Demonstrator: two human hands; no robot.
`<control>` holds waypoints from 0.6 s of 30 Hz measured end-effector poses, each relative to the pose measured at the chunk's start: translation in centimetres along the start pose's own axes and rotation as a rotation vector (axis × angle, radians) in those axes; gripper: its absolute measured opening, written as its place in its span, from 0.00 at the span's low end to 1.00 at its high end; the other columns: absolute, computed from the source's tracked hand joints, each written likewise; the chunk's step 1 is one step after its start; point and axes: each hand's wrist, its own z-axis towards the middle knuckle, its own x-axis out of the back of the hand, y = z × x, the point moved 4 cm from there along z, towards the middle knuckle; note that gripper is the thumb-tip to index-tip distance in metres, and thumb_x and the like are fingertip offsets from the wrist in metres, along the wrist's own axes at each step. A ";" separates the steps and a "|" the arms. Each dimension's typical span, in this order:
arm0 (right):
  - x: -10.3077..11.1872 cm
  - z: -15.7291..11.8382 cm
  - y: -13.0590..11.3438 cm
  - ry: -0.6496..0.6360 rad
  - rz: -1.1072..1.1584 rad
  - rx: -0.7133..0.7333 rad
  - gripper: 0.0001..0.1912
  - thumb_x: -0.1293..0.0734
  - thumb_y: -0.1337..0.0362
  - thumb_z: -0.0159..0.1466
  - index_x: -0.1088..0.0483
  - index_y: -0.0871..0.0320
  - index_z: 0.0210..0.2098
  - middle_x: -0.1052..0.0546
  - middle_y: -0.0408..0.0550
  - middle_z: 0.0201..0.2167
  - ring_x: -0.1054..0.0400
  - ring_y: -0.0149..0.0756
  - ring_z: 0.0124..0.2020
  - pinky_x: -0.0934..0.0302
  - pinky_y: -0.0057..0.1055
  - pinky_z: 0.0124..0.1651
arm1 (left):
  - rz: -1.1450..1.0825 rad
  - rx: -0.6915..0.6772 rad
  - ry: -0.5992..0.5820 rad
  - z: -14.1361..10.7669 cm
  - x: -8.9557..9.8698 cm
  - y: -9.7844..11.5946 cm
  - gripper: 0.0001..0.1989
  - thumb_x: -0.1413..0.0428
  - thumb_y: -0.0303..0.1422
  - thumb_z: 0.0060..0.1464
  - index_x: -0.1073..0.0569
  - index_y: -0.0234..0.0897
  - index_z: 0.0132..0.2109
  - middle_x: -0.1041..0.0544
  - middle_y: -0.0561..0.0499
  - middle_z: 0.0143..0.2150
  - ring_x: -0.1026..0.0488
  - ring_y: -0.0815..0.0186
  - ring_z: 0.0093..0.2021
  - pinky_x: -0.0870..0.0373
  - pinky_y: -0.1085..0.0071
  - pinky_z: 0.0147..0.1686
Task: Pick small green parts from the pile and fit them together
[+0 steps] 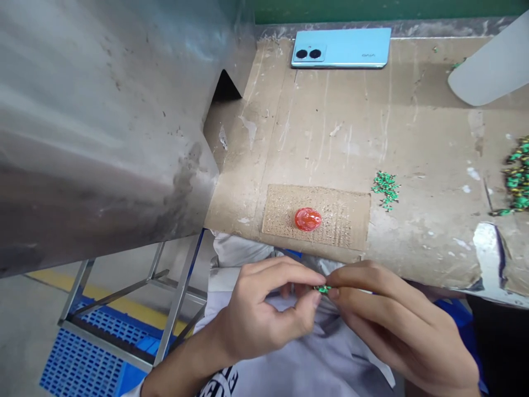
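Near the table's front edge, above my lap, my left hand point(275, 303) and my right hand point(392, 306) meet at the fingertips. Between them is a tiny green piece with dark and gold-coloured ends point(322, 289), pinched by both hands; its exact kind is too small to make out. Just beyond my hands, a glossy red, drop-shaped object point(308, 219) lies on a small cardboard rectangle point(281, 212) dotted with many small marks. To the right of that cardboard sits a small pile of similar green pieces point(386, 188).
A larger heap of green and dark pieces point(518, 176) is at the right edge. A light-blue phone point(343, 48) lies face down at the back. A white rounded object point(487, 71) juts in upper right. A big metal housing point(103, 121) blocks the left side.
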 end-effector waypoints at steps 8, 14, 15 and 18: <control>-0.3 -1.2 0.2 -0.127 -0.043 0.020 0.20 0.36 0.78 0.70 0.24 0.55 0.57 0.17 0.53 0.50 0.19 0.42 0.45 0.22 0.35 0.44 | -0.005 0.147 -0.012 -0.1 -0.1 -0.7 0.09 0.40 0.17 0.48 0.19 0.33 0.34 0.19 0.50 0.26 0.27 0.69 0.22 0.31 0.77 0.22; -0.4 -0.5 -0.5 -0.145 -0.193 0.142 0.15 0.39 0.75 0.73 0.24 0.62 0.54 0.16 0.58 0.47 0.19 0.43 0.44 0.21 0.37 0.44 | -0.078 0.180 0.019 -0.3 -0.6 -1.6 0.07 0.40 0.18 0.46 0.24 0.34 0.29 0.19 0.50 0.24 0.23 0.68 0.22 0.28 0.79 0.22; -0.5 -0.4 -0.6 -0.130 -0.220 0.167 0.14 0.39 0.74 0.74 0.24 0.64 0.52 0.16 0.58 0.46 0.19 0.44 0.44 0.21 0.37 0.45 | -0.067 0.164 0.036 -0.2 -0.8 -1.6 0.08 0.41 0.18 0.45 0.25 0.35 0.28 0.20 0.51 0.24 0.24 0.68 0.22 0.29 0.80 0.21; -0.6 -0.1 -0.7 -0.063 -0.187 0.190 0.12 0.39 0.75 0.75 0.24 0.66 0.50 0.16 0.57 0.43 0.20 0.41 0.45 0.21 0.34 0.45 | -0.052 0.116 0.083 0.1 -1.6 -1.8 0.09 0.42 0.17 0.45 0.27 0.36 0.27 0.22 0.53 0.22 0.25 0.69 0.19 0.30 0.81 0.20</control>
